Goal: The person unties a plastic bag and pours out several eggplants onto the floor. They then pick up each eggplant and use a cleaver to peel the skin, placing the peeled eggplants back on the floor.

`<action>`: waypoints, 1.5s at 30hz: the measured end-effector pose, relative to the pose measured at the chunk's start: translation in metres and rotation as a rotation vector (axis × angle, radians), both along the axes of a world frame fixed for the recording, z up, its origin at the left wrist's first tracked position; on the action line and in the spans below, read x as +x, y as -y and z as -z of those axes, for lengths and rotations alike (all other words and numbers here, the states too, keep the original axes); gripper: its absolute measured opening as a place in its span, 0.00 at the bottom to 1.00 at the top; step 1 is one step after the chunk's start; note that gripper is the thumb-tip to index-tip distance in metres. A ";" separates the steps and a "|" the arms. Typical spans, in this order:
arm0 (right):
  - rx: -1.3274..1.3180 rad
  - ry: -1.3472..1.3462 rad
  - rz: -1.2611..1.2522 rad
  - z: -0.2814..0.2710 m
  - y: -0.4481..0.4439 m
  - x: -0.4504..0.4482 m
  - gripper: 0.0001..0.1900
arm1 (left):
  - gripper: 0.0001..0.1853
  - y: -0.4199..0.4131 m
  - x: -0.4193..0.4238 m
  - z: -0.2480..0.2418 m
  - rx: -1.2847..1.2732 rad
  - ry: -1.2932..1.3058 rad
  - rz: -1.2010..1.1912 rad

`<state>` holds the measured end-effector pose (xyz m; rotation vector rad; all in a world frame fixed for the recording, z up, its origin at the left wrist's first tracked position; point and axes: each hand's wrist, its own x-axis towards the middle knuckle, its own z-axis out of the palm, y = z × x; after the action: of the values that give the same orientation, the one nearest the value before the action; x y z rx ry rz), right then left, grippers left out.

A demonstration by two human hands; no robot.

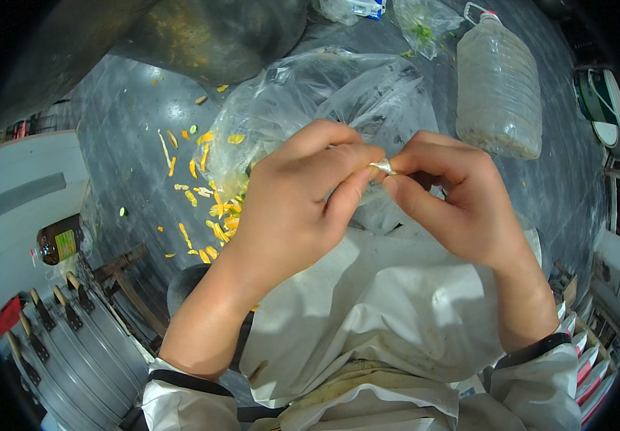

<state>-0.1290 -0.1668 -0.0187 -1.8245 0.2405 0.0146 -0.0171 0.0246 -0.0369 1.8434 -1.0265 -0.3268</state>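
Observation:
My left hand point(304, 188) pinches one end of a small, shiny whitish piece point(383, 166) between thumb and fingers. The thumb and forefinger of my right hand point(452, 188) grip its other end. The piece is too small and too covered for me to tell what it is. Behind and below both hands lies a large clear plastic bag point(310, 81), crumpled and partly hidden by them. A white apron point(396, 307) with brownish stains is spread over my lap, under my forearms.
Orange and yellow peel-like scraps point(221, 231) litter the grey floor point(132, 140) at left. A large cloudy plastic jug point(498, 91) is at upper right, a dark rounded vessel point(218, 43) at upper left. Several metal lids point(89, 345) stand at lower left near a brown bottle point(59, 240).

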 end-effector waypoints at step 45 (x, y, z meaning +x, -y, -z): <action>-0.601 0.380 0.165 0.000 -0.024 -0.010 0.14 | 0.11 -0.006 0.002 0.005 0.058 -1.095 -0.079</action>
<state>-0.1392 -0.1430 -0.0188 -2.3474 0.1292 -0.5687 -0.0155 0.0309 -0.0419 1.3923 -0.1757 -1.1555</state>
